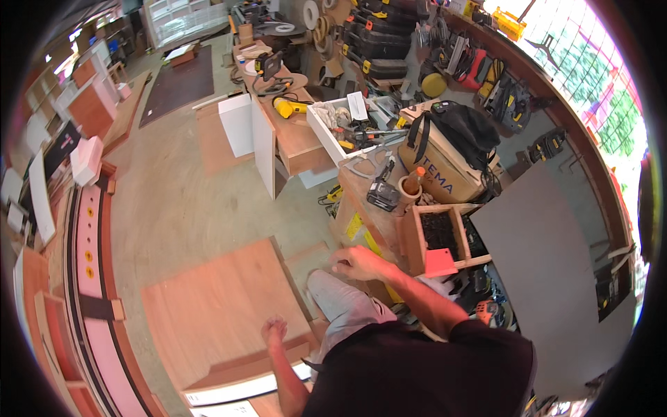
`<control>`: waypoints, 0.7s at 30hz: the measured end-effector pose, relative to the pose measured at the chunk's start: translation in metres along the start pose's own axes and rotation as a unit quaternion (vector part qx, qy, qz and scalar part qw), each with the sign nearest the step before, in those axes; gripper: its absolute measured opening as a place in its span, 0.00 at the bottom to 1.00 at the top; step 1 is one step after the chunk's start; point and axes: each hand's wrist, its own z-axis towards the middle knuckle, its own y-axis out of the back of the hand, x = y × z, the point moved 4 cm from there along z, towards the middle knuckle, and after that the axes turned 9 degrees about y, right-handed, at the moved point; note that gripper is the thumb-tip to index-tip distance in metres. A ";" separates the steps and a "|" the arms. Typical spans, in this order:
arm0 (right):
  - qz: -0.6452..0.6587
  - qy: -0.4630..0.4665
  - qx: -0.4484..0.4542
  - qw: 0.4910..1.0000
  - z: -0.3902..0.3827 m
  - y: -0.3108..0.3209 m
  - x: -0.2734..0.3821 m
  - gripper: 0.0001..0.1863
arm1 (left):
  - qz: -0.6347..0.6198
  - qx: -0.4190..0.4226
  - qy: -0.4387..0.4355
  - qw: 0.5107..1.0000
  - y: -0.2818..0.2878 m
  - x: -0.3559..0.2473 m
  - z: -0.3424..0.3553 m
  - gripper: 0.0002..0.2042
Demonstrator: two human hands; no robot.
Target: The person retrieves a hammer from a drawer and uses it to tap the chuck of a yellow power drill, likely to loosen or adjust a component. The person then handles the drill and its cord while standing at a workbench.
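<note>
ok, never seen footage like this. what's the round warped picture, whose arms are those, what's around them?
It is one wide fisheye camera worn on a person's head, looking down, so straight edges bend near the rim. No robot: the two bare arms from the lower edge are the wearer's own. The left hand is loosely closed on the flat reddish-brown plywood panel lying on the floor; whether it holds anything is unclear. The right hand reaches toward the side of the cluttered wooden workbench, seemingly empty. On the bench stand a small open wooden box with dark contents, a tan cooler bag with black straps and a white tray of tools.
</note>
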 end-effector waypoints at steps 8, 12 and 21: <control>0.004 -0.006 0.139 0.990 0.233 -0.094 -0.023 0.18 | 0.030 0.009 -0.102 0.994 -0.011 -0.224 0.122 0.19; -0.102 -0.067 0.266 0.956 0.268 -0.113 -0.050 0.21 | 0.062 -0.106 0.088 0.989 0.130 -0.186 0.136 0.18; -0.056 -0.363 0.173 0.914 0.257 -0.084 -0.157 0.21 | 0.035 -0.191 0.318 0.928 0.225 -0.202 0.050 0.04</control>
